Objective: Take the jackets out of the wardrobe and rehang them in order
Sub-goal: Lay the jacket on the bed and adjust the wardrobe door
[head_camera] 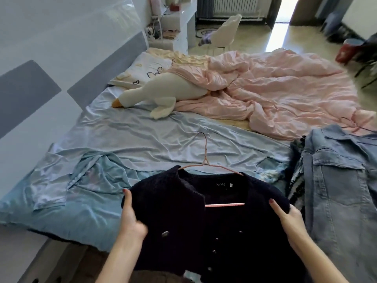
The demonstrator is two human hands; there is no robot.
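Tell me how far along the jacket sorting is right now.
Done: a denim jacket already lies on the bed, out of the wardrobe. In hand: the left hand and right hand each grip a shoulder of a dark knit jacket on a pink hanger. Left: rehanging; no wardrobe is in view.

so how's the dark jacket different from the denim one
The dark jacket is fuzzy, near-black and on a pink hanger; the denim jacket is smooth, faded blue, with no hanger visible. Both hands hold the dark jacket up; the denim jacket lies untouched to its right.
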